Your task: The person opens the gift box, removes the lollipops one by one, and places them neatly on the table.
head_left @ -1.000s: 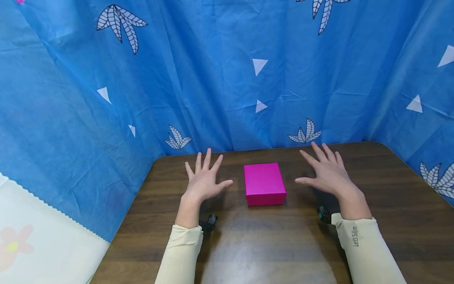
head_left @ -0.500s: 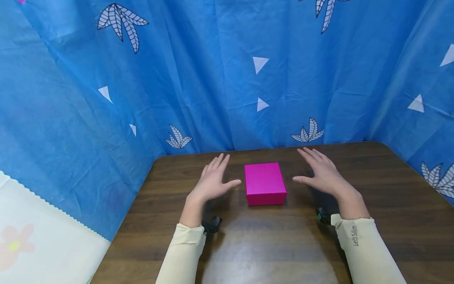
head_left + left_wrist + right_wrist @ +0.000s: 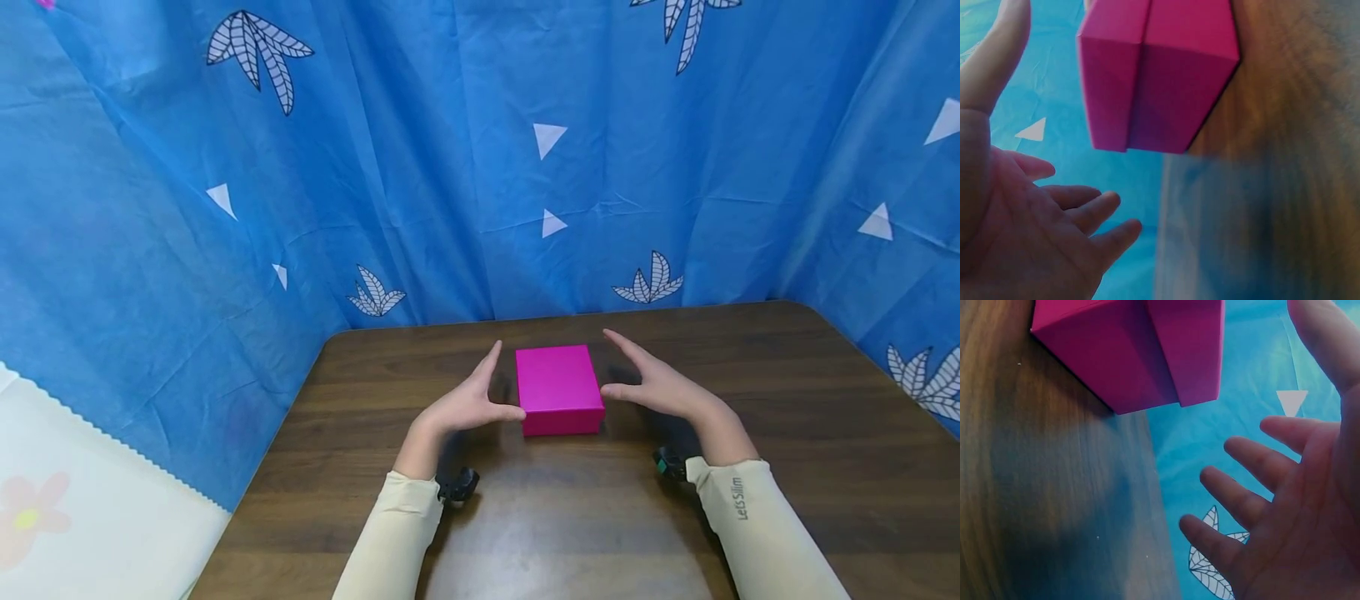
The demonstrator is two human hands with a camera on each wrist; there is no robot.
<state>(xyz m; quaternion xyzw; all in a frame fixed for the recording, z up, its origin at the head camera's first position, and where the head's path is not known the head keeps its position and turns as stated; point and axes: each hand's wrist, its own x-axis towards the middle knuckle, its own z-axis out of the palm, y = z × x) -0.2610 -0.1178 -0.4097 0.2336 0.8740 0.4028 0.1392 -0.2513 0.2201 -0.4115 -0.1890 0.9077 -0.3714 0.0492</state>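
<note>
A pink lidded box point(image 3: 558, 379) sits on the brown wooden table point(image 3: 555, 517), its lid on. To the left of it is my left hand point(image 3: 465, 406), thumb and fingers spread apart; in the head view the thumb tip overlaps the box's front left corner, and I cannot tell whether it touches. On the opposite side, my right hand point(image 3: 663, 387) has its thumb tip close to the box's right edge, the fingers extended beyond. The left wrist view shows the box point(image 3: 1166, 81) apart from the fingers, and the right wrist view shows a gap there too.
A blue curtain point(image 3: 450, 167) with leaf and triangle prints hangs behind the table and along both sides. At the lower left is a white cloth point(image 3: 97, 483) with a flower print. Small black devices are strapped at both wrists.
Both hands have moved inward toward the box, the left from the left and the right from the right. The left fingers, earlier fanned out, have come together. The box has stayed in place.
</note>
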